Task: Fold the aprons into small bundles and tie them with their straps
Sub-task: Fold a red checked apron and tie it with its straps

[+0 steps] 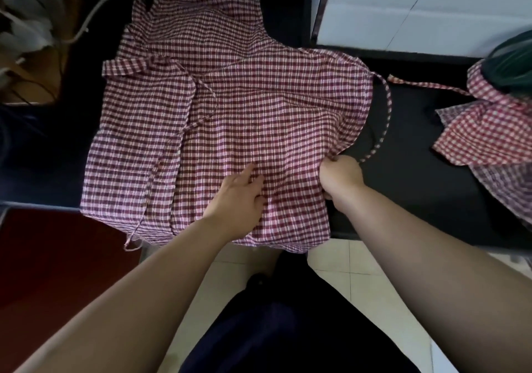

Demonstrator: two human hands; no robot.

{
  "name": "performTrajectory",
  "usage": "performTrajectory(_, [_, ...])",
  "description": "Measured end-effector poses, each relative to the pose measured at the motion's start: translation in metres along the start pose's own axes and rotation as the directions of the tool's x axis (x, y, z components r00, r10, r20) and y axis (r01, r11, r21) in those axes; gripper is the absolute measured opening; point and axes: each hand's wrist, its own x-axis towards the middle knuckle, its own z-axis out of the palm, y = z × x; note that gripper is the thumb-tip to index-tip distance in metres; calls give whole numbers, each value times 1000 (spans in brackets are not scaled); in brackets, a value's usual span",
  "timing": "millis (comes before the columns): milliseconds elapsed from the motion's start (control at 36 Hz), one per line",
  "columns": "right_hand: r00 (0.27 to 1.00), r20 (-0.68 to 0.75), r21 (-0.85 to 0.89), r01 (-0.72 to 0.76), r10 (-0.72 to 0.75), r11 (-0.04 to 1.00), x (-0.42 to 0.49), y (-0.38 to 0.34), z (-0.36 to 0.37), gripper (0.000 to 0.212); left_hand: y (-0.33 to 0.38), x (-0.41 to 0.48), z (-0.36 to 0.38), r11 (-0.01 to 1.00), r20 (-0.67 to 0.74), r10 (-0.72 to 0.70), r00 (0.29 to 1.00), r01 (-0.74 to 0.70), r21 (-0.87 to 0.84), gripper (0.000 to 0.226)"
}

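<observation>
pinches the right edge of the checked apron (230, 99) in the right hand (341, 178), presses its middle just leftward with the relaxed left hand (239, 197), flat on the black table (417, 171), bib end farthest.

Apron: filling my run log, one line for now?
apron: spread on counter | left hand: rests on it | right hand: grips its edge

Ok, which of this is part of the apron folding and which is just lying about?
For the job: spread apron, its side strap, apron heap on the right, left hand flat on the cloth, right hand gripping its edge.
Lying about: white cable, white box, red panel.
</observation>
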Motion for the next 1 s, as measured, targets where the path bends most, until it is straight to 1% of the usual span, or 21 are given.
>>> performTrajectory(83, [968,-200,-31,149,-153,988,-5,2,-25,28,-3,1,-1,1000,22,8,1000,-9,19,54])
performTrajectory(139, [929,-347,104,176,-130,979,-5,4,-44,22,-2,3,-2,999,20,2,1000,-4,54,55])
performTrajectory(167, [917,-387,166,175,-99,971,-5,5,-51,19,-2,5,-2,997,15,-4,1000,2,72,56])
performTrajectory(222, [921,-384,240,169,-67,956,-9,6,-57,16,0,5,0,996,14,-17,1000,15,92,58])
performTrajectory(333, [924,-372,383,236,-85,893,-30,6,-52,21,5,2,8,998,33,-25,999,23,66,66])
performTrajectory(389, [926,-361,382,255,-110,888,-37,9,-53,25,5,-1,12,1000,34,-11,999,10,24,67])
performTrajectory(444, [957,-250,359,233,-148,904,-42,12,-58,29,2,-2,14,1000,21,-9,1000,9,-2,68])
performTrajectory(500, [992,6,388,114,-126,915,-49,14,-66,33,1,0,14,1000,14,-16,1000,16,-4,69])
performTrajectory(528, [985,142,374,40,-100,926,-51,18,-70,32,1,0,14,1000,14,-18,1000,18,10,69])
performTrajectory(583, [937,348,236,-44,-43,971,-52,27,-78,37,1,2,13,999,16,-18,1000,17,45,71])
performTrajectory(639, [869,494,92,-64,10,994,-49,38,-88,35,2,1,13,996,24,-21,1000,19,85,78])
performTrajectory(694, [805,593,50,-58,17,997,-50,44,-94,16,2,2,14,989,23,-31,999,27,145,88])
performTrajectory(722, [792,611,31,-45,17,999,-51,47,-98,7,4,3,16,983,7,-46,999,44,181,91])
performTrajectory(750, [794,607,-6,-29,27,1000,-53,50,-99,6,5,3,16,974,-11,-67,998,68,215,92])
performTrajectory(806, [826,564,-57,26,10,998,-53,58,-100,13,12,1,20,953,-62,-136,989,148,265,90])
performTrajectory(833, [845,534,-7,41,-31,999,-53,63,-99,18,17,-1,22,941,-99,-171,980,193,277,89])
performTrajectory(861, [875,478,97,36,-79,995,-51,66,-98,24,22,-3,25,932,-146,-194,970,229,282,86])
performTrajectory(889, [910,398,210,38,-121,977,-52,68,-97,28,27,-4,28,928,-190,-206,960,253,274,81])
performTrajectory(917, [944,288,274,77,-158,959,-52,69,-96,32,30,-6,31,930,-220,-213,952,266,253,77])
performTrajectory(944, [967,170,276,140,-192,951,-52,68,-94,33,32,-7,35,938,-228,-212,950,263,226,74])
performTrajectory(1000, [962,-35,178,271,-269,946,-52,67,-92,28,36,-10,42,955,-206,-202,957,240,176,73])
